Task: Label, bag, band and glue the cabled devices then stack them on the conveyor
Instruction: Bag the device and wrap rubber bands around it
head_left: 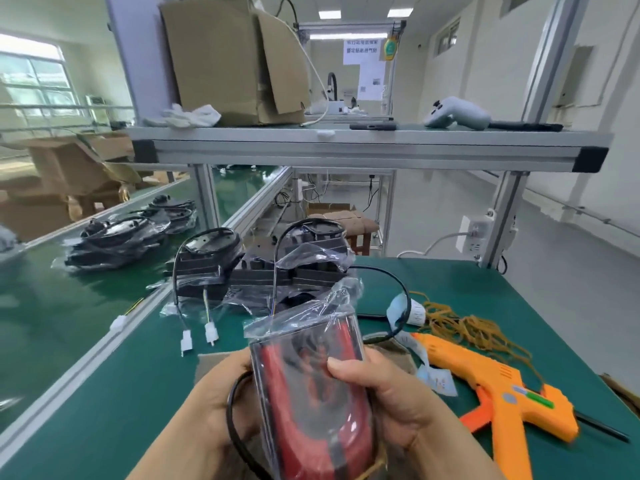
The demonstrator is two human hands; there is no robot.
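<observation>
Red device (311,393) in clear bag (298,322): our left hand (214,400) and right hand (394,407) grip it, fingers (341,367) curled round; label strip (434,375) print too blurred.

Two bare hands with bare forearms show, both left of the orange glue gun (485,382). The right hand (391,407), nearer the glue gun, has a short, trimmed thumbnail. The left hand (214,393), farther from it, is largely hidden, and its wrist appears uncovered as well.
</observation>
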